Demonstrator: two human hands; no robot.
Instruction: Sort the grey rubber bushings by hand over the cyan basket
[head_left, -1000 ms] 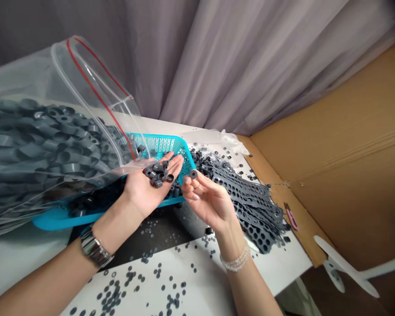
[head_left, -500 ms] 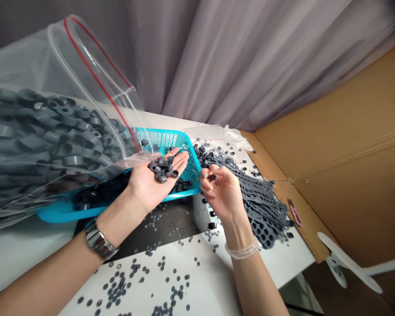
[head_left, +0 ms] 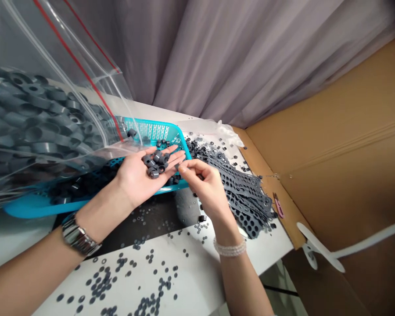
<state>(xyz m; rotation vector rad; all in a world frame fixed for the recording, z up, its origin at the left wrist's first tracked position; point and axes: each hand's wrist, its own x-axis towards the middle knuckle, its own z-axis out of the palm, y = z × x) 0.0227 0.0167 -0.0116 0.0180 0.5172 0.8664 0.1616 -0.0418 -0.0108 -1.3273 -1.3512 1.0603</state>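
Observation:
My left hand (head_left: 141, 177) lies palm up over the near edge of a blue plastic basket (head_left: 158, 130) and cups several small grey rubber rings (head_left: 154, 163). My right hand (head_left: 202, 184) is beside it, thumb and forefinger pinched together at the left hand's fingertips; whether a ring is between them is hidden. A large clear zip bag (head_left: 36, 109) full of bigger grey rings leans over the basket at the left.
A heap of punched grey rubber strips (head_left: 240, 188) lies right of the basket. Small grey discs (head_left: 118, 272) are scattered over the white table (head_left: 197, 281). A brown cardboard wall (head_left: 342, 145) stands at the right, a grey curtain (head_left: 237, 57) behind.
My right hand turned from palm up with a ring on its fingers, closed into a pinch and moved left to the left hand's fingertips. The view shifted so the bag looms larger.

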